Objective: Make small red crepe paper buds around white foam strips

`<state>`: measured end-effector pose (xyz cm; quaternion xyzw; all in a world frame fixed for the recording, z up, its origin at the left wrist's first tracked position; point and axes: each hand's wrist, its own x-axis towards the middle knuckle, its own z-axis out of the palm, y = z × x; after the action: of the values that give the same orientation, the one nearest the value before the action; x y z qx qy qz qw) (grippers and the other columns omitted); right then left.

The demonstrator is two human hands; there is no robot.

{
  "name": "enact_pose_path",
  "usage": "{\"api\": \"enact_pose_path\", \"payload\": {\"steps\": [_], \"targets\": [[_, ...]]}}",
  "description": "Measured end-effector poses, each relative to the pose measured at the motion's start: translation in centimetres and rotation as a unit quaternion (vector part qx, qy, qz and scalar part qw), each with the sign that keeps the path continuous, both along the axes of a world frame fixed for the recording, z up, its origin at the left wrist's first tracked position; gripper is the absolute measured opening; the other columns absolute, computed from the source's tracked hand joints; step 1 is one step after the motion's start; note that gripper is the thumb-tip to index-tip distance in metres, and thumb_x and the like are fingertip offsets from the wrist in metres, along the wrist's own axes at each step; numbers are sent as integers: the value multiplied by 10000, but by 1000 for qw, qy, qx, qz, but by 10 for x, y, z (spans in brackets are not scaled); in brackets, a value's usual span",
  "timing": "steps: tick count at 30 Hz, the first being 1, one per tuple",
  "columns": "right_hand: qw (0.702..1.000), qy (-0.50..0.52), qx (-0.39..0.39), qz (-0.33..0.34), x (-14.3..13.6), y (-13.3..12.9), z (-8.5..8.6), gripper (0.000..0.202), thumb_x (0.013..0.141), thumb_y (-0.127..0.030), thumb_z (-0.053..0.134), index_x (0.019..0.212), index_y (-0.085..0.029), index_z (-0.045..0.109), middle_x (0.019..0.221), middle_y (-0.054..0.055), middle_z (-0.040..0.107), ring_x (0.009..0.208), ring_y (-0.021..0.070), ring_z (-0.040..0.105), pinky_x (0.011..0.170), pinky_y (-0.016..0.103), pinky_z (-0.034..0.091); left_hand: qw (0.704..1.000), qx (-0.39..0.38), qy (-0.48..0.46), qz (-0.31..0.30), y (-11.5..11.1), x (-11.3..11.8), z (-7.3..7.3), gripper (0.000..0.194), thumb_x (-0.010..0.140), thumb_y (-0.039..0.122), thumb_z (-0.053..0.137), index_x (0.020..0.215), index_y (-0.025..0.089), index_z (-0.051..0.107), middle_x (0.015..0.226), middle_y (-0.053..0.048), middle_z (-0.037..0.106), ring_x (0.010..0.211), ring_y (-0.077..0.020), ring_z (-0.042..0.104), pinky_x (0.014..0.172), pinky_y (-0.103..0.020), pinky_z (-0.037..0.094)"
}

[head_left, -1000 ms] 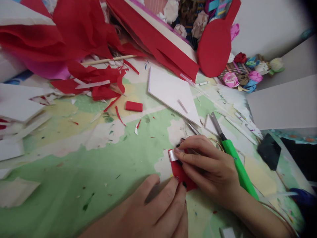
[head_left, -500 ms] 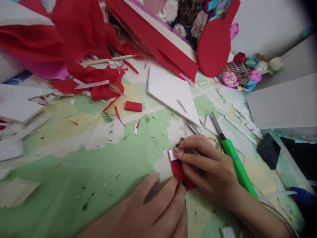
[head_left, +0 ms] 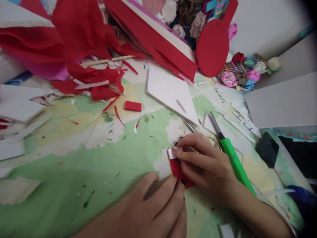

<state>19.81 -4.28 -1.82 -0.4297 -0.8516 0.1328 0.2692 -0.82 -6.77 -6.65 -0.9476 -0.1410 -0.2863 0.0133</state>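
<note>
A small piece of red paper lies on the table between my two hands. On its far end sits a small white rectangular piece with a shiny top. My right hand is closed, its thumb and fingertips pinching that white piece down against the paper. The fingertips of my left hand are drawn together on the near edge of the red paper and hold it. Part of the paper is hidden under both hands. Just right of my right hand lies a green utility knife with its blade out.
A small red block and a white foam board lie farther back. Scissors are partly hidden behind my right hand. Red paper scraps pile up at back left, with a red paddle-shaped piece and paper flowers at back right.
The whole view has shifted very slightly to the left. Both hands, the white piece and the red paper keep the same arrangement.
</note>
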Motion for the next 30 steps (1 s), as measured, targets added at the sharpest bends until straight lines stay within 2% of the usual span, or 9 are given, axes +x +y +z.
{"api": "enact_pose_path", "payload": {"steps": [14, 30], "targets": [[1000, -10, 12, -12, 0, 0, -2, 187, 813, -41, 592, 945, -106, 708, 972, 141, 584, 915, 211, 564, 727, 379, 549, 1000, 4, -11, -7, 1, 0, 2, 233, 927, 236, 469, 1076, 164, 632, 1130, -86, 670, 1071, -251, 553, 906, -413, 387], [1000, 3, -1, -9, 0, 0, 1, 179, 831, -72, 577, 934, -165, 690, 989, 115, 582, 877, 188, 577, 692, 361, 560, 1000, -12, -22, 1, -2, -1, 3, 221, 910, 247, 499, 1055, 162, 642, 1129, -96, 666, 1070, -256, 554, 933, -429, 391]]}}
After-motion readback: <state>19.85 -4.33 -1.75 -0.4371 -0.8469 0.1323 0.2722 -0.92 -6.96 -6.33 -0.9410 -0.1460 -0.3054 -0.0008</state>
